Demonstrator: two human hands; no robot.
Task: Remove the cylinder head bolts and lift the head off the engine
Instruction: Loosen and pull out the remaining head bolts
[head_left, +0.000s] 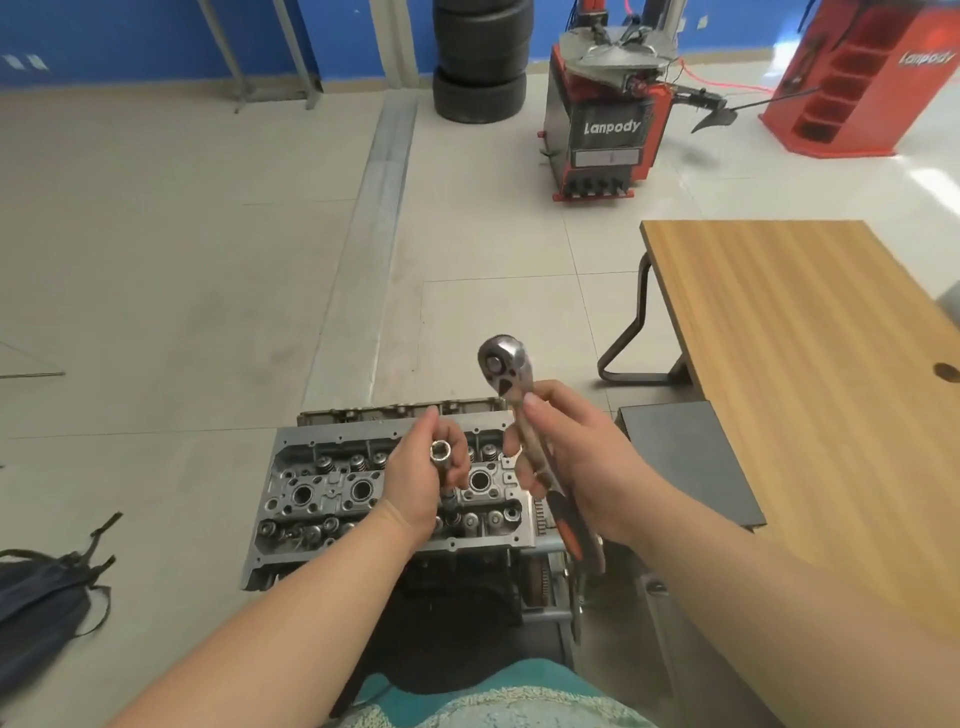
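Observation:
The grey cylinder head (332, 493) sits on the engine below me, with its valve springs and round plug wells exposed. My left hand (415, 483) grips a long chrome socket (441, 457) above the head, its open hex end pointing up. My right hand (566, 467) holds a ratchet wrench (506, 364) by the shaft, head up and drive square facing me, its orange-black grip hanging below my palm. Socket and ratchet are apart. My hands hide the right middle of the head.
A wooden table (810, 338) stands to the right, with a dark grey box (691, 457) beside the engine. A tyre changer (608, 130), a stack of tyres (480, 57) and a red cabinet (862, 78) stand at the back. A dark backpack (41, 603) lies at left.

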